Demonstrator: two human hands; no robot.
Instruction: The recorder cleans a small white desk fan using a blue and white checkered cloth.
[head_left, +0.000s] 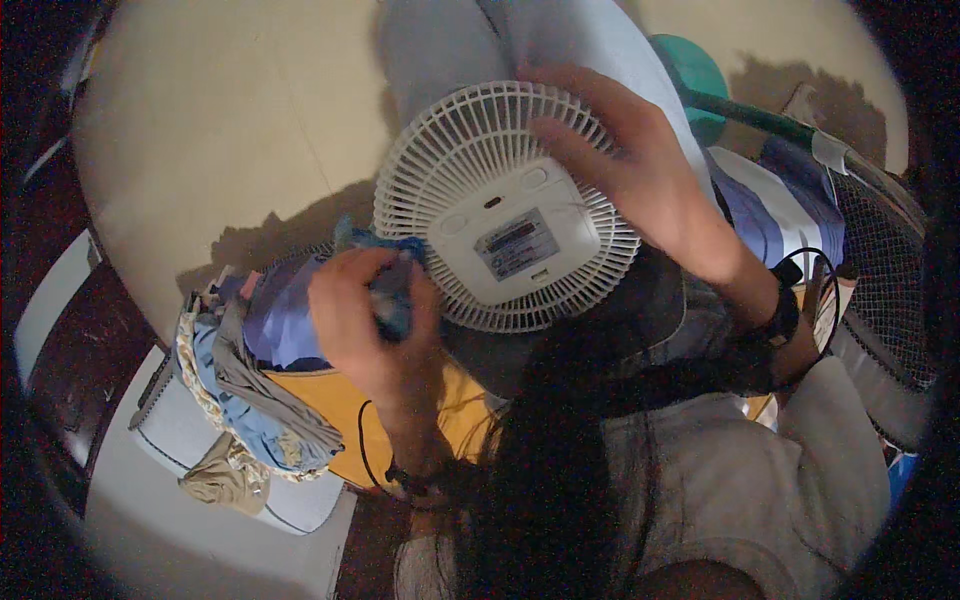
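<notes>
A white plastic fan (517, 217) rests over my lap, its ribbed grille and flat panel turned up towards me. The panel has a small slot and a grey label that bears writing. My right hand (630, 150) grips the grille on its upper right side, thumb across the ribs and fingertips at the far rim. In my left hand (375, 307) is a crumpled blue cloth (397, 300), blurred and partly hidden by the fingers. That cloth touches or nearly touches the grille's left edge; I cannot tell which.
Left of me, a heap of folded clothes (255, 405) lies beside an orange-yellow surface (307, 397) and over a white padded item (300, 502). On the right are a black mesh panel (881, 277), a striped cloth (780, 202) and a green round object (690, 64).
</notes>
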